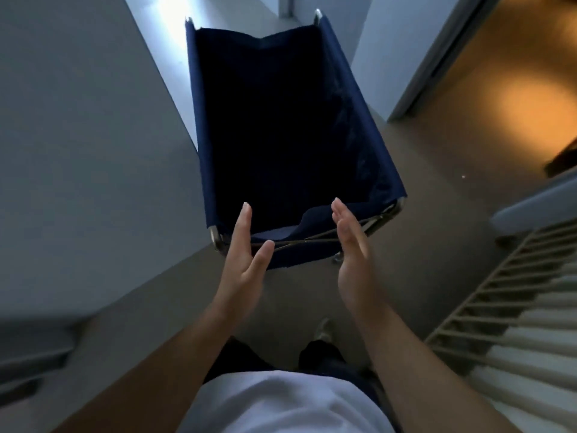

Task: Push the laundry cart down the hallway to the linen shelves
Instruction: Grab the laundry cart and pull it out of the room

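The laundry cart (371, 145) stands in front of me, a dark blue fabric bin on a metal frame; its inside is too dark to see into. Its near rim rail (312, 240) runs between my two hands. My left hand (242, 254) hovers at the near left corner, palm turned inward, fingers straight and apart. My right hand (351, 254) is held flat over the near right part of the rim, palm facing left. Neither hand grips the frame.
A pale wall (87, 135) runs close along the cart's left side. To the right a doorway (437, 57) opens onto an orange-lit floor (515, 104). Slatted shelving (512, 307) stands at my right. My foot (323, 331) shows on the hallway floor below.
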The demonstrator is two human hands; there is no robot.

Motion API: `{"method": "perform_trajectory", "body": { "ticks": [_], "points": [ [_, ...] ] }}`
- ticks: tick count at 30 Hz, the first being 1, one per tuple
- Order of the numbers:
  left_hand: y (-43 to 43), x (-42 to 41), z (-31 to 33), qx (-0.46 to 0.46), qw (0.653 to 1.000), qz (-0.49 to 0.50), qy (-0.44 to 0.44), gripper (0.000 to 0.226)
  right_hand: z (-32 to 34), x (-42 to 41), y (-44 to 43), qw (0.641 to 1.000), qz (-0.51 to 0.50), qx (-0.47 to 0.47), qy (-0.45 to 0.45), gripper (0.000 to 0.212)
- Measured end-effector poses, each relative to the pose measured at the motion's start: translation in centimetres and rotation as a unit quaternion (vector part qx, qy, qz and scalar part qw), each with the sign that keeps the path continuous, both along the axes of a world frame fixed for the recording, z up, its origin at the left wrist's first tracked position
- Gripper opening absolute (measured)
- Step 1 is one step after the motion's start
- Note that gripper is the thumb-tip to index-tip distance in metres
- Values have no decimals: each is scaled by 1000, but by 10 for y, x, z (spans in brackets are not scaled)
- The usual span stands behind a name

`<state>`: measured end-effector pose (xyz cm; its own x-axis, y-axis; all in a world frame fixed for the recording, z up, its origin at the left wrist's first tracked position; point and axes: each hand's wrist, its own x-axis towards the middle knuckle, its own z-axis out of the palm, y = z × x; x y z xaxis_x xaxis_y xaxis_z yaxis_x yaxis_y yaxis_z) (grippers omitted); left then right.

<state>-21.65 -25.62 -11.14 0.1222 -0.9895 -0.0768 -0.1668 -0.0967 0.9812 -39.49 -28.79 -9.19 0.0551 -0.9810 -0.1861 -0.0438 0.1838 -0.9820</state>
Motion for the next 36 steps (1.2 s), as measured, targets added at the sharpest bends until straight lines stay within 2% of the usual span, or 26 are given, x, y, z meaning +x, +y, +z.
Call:
{"method": "perform_trajectory", "body": {
  "ticks": [4, 7, 11, 14, 17, 21, 24, 29, 36],
  "points": [
    [-13, -38, -3, -8, 996, 47, -81, 80, 0, -37, -43, 996, 76, -26, 43, 59],
    [-25, -50, -5, -17, 987, 46, -155, 83, -2, -46, -70, 986, 106, -80, 103, 56],
    [-34, -54, -19, -20, 954, 28, -298, 87, -21, -49, -85, 960, 102, -156, 208, 57],
    [-46, -40, -39, 6, 919, 34, -393, 88, -43, -55, -101, 907, 83, -239, 337, 57],
    [-56, -14, -58, 61, 874, 42, -480, 86, -69, -73, -115, 821, 78, -310, 472, 52],
    [-64, 28, -76, 127, 820, 46, -557, 78, -103, -108, -132, 743, 113, -337, 567, 48],
    [-79, 54, -85, 155, 794, 55, -585, 74, -121, -135, -158, 717, 125, -343, 594, 47],
    [-89, 69, -102, 178, 803, 102, -560, 72, -135, -162, -195, 694, 143, -350, 613, 44],
    [-103, 62, -131, 165, 829, 112, -522, 68, -151, -184, -222, 712, 136, -302, 620, 40]
  ]
}}
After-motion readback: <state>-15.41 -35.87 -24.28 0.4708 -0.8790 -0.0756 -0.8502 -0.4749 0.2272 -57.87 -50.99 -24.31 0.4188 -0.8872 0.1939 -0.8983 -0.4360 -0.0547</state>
